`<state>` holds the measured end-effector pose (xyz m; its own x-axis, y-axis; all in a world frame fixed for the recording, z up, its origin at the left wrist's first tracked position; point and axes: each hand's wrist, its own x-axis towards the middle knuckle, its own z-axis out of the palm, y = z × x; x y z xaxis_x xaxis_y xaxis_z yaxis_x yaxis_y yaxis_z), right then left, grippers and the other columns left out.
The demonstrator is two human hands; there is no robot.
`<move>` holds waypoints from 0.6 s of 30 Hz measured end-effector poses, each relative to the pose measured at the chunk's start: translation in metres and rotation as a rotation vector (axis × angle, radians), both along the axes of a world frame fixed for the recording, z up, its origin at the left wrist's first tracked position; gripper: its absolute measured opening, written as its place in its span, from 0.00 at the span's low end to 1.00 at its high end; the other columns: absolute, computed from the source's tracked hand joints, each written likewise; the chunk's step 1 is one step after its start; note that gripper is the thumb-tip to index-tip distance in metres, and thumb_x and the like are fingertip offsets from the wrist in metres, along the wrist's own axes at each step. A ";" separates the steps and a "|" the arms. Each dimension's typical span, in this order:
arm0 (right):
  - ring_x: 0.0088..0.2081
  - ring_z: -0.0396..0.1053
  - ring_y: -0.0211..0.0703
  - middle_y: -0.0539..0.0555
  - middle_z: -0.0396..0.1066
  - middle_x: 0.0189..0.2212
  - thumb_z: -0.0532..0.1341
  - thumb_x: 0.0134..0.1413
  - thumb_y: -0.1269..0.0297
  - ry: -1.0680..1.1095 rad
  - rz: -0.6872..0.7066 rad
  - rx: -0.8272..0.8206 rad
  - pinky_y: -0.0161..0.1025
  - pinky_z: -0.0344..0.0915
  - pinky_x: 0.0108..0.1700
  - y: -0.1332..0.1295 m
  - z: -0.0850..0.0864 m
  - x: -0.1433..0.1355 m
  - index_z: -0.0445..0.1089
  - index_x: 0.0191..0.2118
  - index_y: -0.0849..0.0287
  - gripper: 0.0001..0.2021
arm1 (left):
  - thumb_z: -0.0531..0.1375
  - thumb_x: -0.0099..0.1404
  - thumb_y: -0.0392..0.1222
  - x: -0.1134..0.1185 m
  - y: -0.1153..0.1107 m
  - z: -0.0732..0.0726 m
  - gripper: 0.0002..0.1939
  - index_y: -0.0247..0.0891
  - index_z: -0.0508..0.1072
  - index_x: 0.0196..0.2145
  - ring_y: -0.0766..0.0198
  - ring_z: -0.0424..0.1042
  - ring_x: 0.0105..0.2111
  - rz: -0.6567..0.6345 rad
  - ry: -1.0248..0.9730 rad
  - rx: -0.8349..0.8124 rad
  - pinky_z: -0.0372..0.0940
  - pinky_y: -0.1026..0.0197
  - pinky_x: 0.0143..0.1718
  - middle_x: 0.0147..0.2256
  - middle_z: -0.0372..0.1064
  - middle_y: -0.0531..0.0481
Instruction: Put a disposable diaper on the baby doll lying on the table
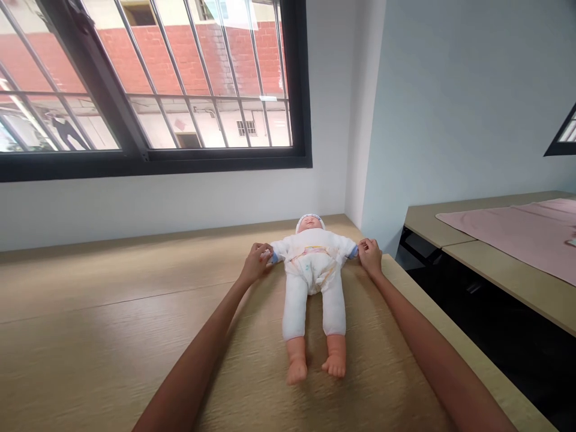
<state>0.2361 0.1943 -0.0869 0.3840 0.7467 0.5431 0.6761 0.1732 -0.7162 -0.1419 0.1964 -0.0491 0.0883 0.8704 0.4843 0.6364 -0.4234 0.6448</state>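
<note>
A baby doll lies on its back on the wooden table, head towards the wall and bare feet towards me. It wears a white top, a white cap with a patterned band and a diaper with coloured marks. Both its arms are stretched out sideways, with blue at the cuffs. My left hand is closed around the end of the doll's arm on the left. On the other side, my right hand pinches the opposite arm's end. The doll's own hands are mostly hidden by my fingers.
The wooden table reaches the wall under a barred window. To the right, past a dark gap, stands a second table with a pink cloth on it. A wall corner rises just behind the doll's head.
</note>
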 end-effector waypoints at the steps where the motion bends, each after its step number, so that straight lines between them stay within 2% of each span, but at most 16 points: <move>1: 0.32 0.64 0.42 0.52 0.63 0.32 0.53 0.53 0.64 0.007 -0.018 -0.011 0.39 0.58 0.42 -0.001 0.000 0.000 0.70 0.30 0.59 0.10 | 0.60 0.53 0.45 -0.002 0.000 0.002 0.07 0.40 0.69 0.28 0.57 0.66 0.40 -0.008 0.014 -0.002 0.66 0.56 0.43 0.38 0.62 0.46; 6: 0.32 0.62 0.41 0.52 0.63 0.32 0.53 0.52 0.66 0.023 -0.084 -0.043 0.38 0.54 0.41 -0.003 0.003 0.000 0.70 0.29 0.59 0.09 | 0.54 0.57 0.46 -0.017 -0.001 0.014 0.08 0.40 0.69 0.29 0.57 0.66 0.38 -0.064 0.095 -0.032 0.66 0.53 0.42 0.36 0.63 0.45; 12: 0.31 0.58 0.42 0.53 0.63 0.31 0.52 0.52 0.65 0.056 -0.163 -0.065 0.38 0.53 0.38 -0.004 0.003 0.003 0.70 0.30 0.59 0.11 | 0.57 0.56 0.48 -0.031 -0.001 0.023 0.09 0.41 0.71 0.30 0.54 0.66 0.40 -0.139 0.190 -0.066 0.65 0.53 0.43 0.35 0.67 0.45; 18: 0.31 0.58 0.43 0.54 0.62 0.30 0.52 0.52 0.64 0.071 -0.189 -0.055 0.39 0.53 0.38 -0.003 0.001 0.004 0.70 0.29 0.59 0.11 | 0.58 0.55 0.51 -0.052 -0.005 0.034 0.11 0.41 0.71 0.28 0.55 0.68 0.37 -0.126 0.227 -0.124 0.65 0.54 0.41 0.33 0.68 0.46</move>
<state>0.2405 0.1916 -0.0859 0.5564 0.6854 0.4698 0.6400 0.0070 -0.7683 -0.1935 0.1918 -0.0149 0.2934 0.8970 0.3306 0.7176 -0.4351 0.5438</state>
